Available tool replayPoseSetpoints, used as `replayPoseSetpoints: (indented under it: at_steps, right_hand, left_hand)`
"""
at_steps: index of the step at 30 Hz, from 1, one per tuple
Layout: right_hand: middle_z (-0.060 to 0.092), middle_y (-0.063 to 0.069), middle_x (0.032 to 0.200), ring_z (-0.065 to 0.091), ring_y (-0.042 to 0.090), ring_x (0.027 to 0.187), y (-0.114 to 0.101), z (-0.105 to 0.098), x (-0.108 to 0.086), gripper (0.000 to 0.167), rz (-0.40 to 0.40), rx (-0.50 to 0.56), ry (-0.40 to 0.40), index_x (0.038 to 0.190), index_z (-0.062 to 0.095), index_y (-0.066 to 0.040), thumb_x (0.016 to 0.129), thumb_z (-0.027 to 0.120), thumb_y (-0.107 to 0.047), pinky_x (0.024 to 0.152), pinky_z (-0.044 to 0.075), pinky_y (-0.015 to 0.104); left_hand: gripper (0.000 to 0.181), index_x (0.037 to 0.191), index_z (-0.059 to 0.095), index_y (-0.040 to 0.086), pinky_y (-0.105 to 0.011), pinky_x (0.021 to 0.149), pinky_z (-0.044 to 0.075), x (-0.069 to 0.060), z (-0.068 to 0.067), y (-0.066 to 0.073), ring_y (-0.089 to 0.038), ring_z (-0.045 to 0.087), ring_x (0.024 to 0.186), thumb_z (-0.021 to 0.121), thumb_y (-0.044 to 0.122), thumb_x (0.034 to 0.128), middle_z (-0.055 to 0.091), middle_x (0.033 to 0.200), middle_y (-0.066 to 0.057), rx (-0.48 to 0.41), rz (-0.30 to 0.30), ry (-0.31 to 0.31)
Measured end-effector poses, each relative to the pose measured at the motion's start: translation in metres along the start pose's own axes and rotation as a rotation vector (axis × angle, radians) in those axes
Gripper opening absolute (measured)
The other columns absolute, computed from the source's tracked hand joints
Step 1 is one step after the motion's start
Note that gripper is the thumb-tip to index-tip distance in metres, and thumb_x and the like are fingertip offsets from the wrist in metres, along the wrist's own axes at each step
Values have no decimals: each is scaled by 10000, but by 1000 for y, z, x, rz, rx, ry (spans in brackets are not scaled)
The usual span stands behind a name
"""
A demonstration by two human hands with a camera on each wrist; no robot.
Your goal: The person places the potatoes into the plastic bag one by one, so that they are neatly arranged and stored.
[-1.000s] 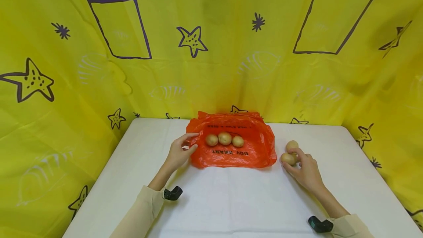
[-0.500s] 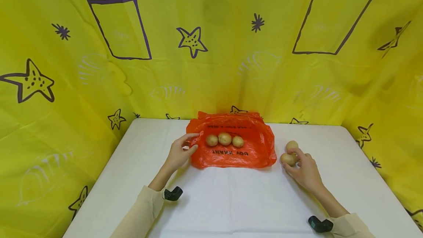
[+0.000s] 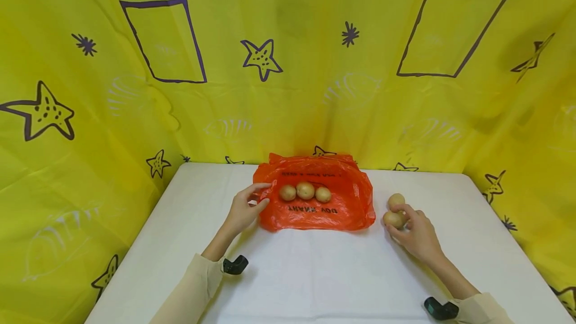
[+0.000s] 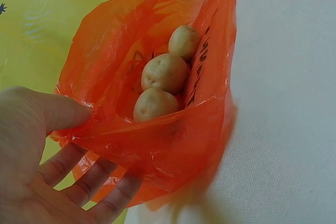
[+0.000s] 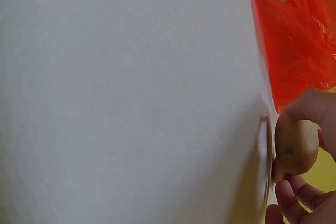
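A red plastic bag (image 3: 315, 219) lies spread with its mouth towards me, and three potatoes (image 3: 305, 191) sit in a row inside it. My left hand (image 3: 243, 209) holds the bag's left edge, thumb on the rim and fingers behind the film, as the left wrist view shows. To the right of the bag, my right hand (image 3: 418, 236) grips a potato (image 5: 296, 145) between thumb and fingers. Just behind that one, another potato (image 3: 396, 200) rests on the table; in the right wrist view it is mostly hidden.
The white-covered table (image 3: 288, 274) ends at a yellow curtain (image 3: 288, 114) printed with starfish, at the back and both sides. Black wrist devices (image 3: 236, 265) sit at both cuffs. A gap of white cloth separates the bag from the potatoes on the right.
The head view has shifted slightly. Both hands hold nearly the same places, the left on the bag and the right at the potato; the right wrist has turned a little.
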State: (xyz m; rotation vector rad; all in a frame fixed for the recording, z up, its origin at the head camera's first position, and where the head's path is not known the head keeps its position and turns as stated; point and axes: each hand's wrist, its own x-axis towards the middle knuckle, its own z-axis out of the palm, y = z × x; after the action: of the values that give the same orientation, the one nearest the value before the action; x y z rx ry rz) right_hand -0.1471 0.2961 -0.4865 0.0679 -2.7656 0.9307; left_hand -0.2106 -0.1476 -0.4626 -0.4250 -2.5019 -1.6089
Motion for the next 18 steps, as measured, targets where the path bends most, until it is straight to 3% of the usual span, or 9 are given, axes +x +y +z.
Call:
replayPoseSetpoints:
  at_steps: [8, 18]
  right_hand:
    - [589, 140, 986, 575, 286, 848, -3, -6, -3, 441, -5, 42, 39, 1197, 626, -83, 827, 854, -164, 683, 460, 327]
    - [572, 119, 973, 584, 278, 836, -13, -14, -7, 423, -81, 71, 94, 1170, 635, -76, 811, 854, -115, 658, 457, 274]
  left_hand:
    - [360, 1275, 704, 126, -303, 777, 550, -1, 0, -1, -279, 655, 991, 711, 15, 933, 682, 1179, -85, -8, -2, -5]
    - [363, 1282, 700, 121, -294, 772, 547, -1, 0, 0, -273, 643, 986, 707, 16, 935, 680, 1177, -89, -17, 6, -11]
